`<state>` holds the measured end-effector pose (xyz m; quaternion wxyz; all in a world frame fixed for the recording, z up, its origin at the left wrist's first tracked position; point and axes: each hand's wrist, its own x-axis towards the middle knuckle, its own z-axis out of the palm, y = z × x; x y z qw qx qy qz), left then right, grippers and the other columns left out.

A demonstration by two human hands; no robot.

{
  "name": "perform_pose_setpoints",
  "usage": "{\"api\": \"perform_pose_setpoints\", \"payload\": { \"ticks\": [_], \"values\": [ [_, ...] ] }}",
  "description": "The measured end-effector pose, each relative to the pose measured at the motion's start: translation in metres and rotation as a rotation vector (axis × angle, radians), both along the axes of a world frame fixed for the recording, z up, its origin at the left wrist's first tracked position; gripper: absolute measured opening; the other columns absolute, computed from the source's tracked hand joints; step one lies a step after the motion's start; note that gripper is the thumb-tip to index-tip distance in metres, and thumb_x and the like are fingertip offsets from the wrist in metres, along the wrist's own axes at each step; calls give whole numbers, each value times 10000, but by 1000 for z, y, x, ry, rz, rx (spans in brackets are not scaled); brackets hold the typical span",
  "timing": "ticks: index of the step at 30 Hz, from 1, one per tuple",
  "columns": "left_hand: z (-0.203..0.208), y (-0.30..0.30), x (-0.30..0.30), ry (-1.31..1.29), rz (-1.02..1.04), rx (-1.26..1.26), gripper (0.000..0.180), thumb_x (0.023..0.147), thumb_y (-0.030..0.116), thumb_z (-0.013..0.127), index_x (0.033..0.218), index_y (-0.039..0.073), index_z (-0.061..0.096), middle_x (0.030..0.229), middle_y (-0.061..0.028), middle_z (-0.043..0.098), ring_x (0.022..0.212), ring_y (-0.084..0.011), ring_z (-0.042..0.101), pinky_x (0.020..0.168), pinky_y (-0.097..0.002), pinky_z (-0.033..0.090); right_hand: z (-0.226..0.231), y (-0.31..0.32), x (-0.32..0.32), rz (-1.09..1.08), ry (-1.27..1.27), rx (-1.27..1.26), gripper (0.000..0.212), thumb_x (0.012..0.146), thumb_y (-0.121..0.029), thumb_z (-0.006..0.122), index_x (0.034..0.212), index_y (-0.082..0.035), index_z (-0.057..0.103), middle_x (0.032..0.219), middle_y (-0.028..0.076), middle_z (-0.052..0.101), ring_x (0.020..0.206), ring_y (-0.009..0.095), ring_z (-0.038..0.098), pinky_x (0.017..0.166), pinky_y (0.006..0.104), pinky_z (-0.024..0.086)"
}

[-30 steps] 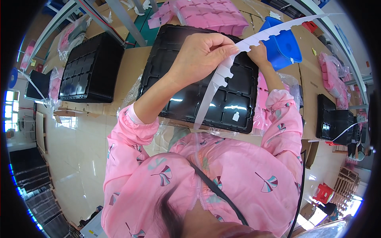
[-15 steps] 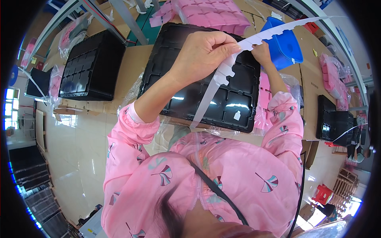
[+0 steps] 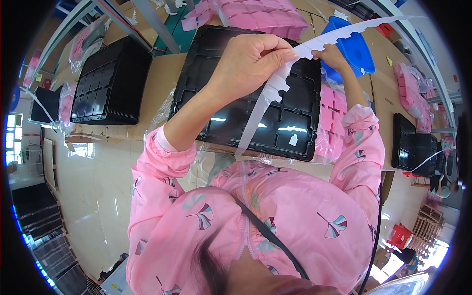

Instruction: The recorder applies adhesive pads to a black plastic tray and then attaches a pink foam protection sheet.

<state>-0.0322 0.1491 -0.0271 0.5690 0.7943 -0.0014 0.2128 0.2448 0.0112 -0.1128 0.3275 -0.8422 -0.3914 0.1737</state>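
Observation:
A long white label strip (image 3: 344,33) with a notched edge slants from the near tray edge up to the far right. My left hand (image 3: 253,61) pinches it near its middle, above the black compartment tray (image 3: 236,125). My right hand (image 3: 332,57) is closed at the strip's lower edge, just right of the left hand, in front of the blue bin. Its fingertips are small and partly hidden. A small white bottle-shaped label (image 3: 293,140) lies on the tray's near right part.
A blue bin (image 3: 359,54) stands behind my right hand. Pink compartment trays lie at the back (image 3: 265,17) and beside the black tray (image 3: 332,115). Black tray stacks stand at left (image 3: 110,81) and right (image 3: 418,147). Metal frame posts (image 3: 157,24) rise at the back.
My right hand has shifted slightly right and up, with the forearm swinging outward. My left hand and the strip have moved up a little.

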Motion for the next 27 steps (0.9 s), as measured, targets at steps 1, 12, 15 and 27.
{"api": "perform_pose_setpoints", "payload": {
  "ticks": [1,12,15,27],
  "values": [
    [0,0,0,3,-1,-5,192,857,175,605,918,-5,635,702,-24,625,625,-68,583,560,-202,469,2,1,-2,-17,1,-46,42,718,-45,640,742,-13,627,648,19,591,587,84,531,553,225,426],
    [-2,0,-1,-11,10,-28,192,856,178,607,910,-4,635,698,-19,620,622,-65,573,560,-200,460,0,12,-4,74,-120,-158,40,704,-35,624,741,-25,632,660,35,607,621,123,563,596,266,449],
    [-3,1,-2,-12,12,-16,191,857,180,607,904,-3,636,695,-18,619,619,-64,570,558,-199,456,-2,11,-8,19,-151,-145,57,699,-53,637,753,-35,639,675,61,622,639,156,587,607,286,460],
    [-1,-1,-2,-13,13,7,184,858,177,606,896,0,639,687,-10,616,610,-51,552,551,-194,443,-40,11,-2,-51,-516,-259,126,717,-174,658,819,-101,654,822,89,643,796,260,618,691,370,477]
  ]
}}
